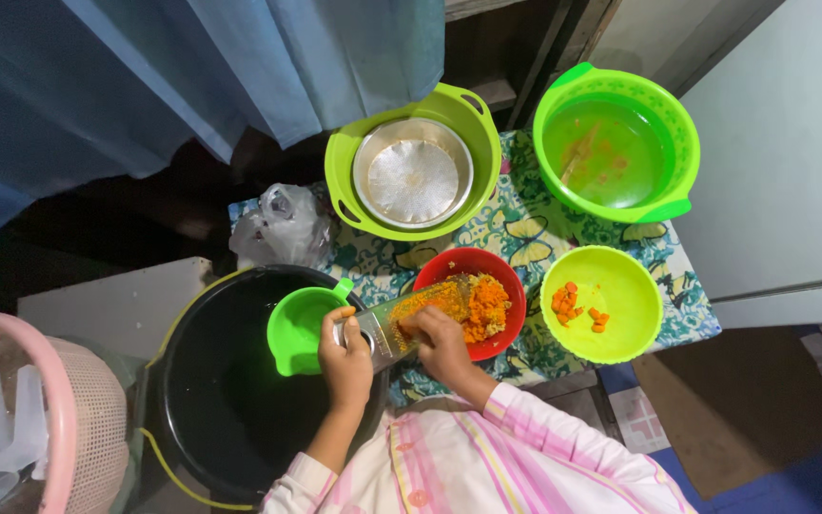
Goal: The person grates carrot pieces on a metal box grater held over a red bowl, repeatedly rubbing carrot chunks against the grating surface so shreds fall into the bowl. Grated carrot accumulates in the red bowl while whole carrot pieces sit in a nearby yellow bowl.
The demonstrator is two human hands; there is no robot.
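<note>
We see the left hand (347, 360) wrapped tight around the handle end of a flat metal grater (401, 319), steadying it so the blade slopes out over the red bowl (514, 286). The right hand (437, 335) lies on the grater's face with fingers curled down on something orange; what it presses is too hidden under the fingers to name, though it looks like the same orange root as the shreds. Held this way, the gratings drop straight into the red bowl, where an orange heap (480, 306) already lies just beyond the right fingertips.

Just beside the left hand, a small green scoop (299, 328) sits at the rim of a big black tub (221, 400), off the table's near-left corner. On the patterned tablecloth (525, 228), a yellow-green bowl (620, 328) of cut orange chunks (573, 305) stands near the near-right edge, within easy reach. At the far edge stand a green basin holding a steel dish (413, 173) and a green basin of cloudy water (611, 152).
</note>
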